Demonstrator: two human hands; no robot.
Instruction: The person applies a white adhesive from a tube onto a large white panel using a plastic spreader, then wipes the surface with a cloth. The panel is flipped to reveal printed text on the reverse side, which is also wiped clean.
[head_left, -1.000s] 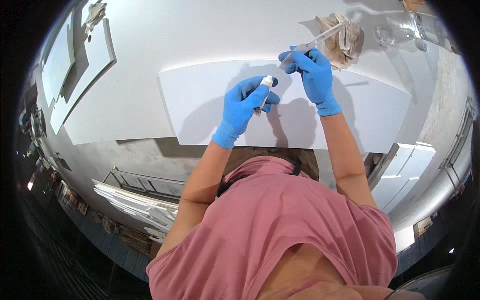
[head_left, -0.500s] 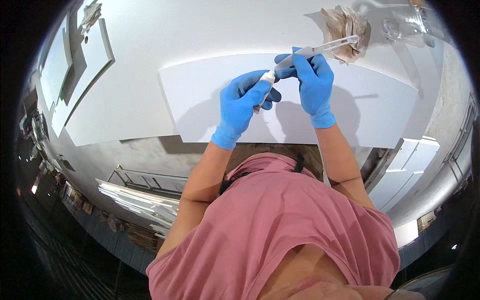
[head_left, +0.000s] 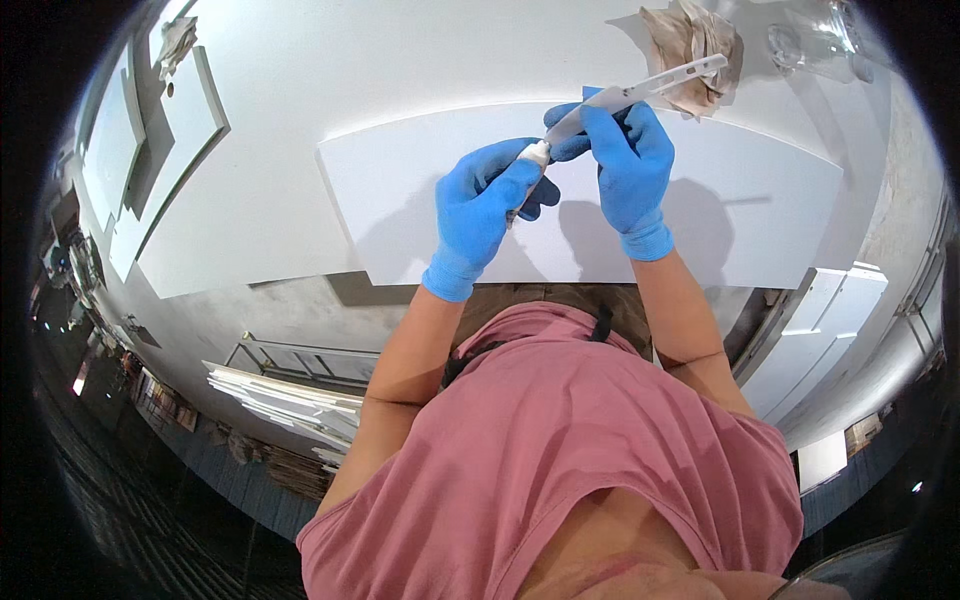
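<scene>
Both my hands wear blue gloves and meet above a white panel (head_left: 420, 160) lying on the work surface. My left hand (head_left: 478, 205) is closed round a small white tube (head_left: 537, 153), its nozzle end pointing up and away from me. In my right hand (head_left: 634, 175) is a white plastic spatula (head_left: 612, 98), gripped near its blade; its slotted handle reaches out to the upper right. The blade's tip is close beside the tube's nozzle; whether they touch I cannot tell. My fingers hide the tube's lower part.
A crumpled brown cloth (head_left: 692, 58) lies beyond my right hand, beside a clear glass or plastic container (head_left: 820, 42). Further white panels (head_left: 185, 130) lie at the far left, with another crumpled piece (head_left: 178, 45) on them. Stacked white boards (head_left: 290, 402) stand below left.
The spatula has tilted a little, its handle end now higher and slightly further right. My hands stay nearly in place, and the whole view has shifted slightly.
</scene>
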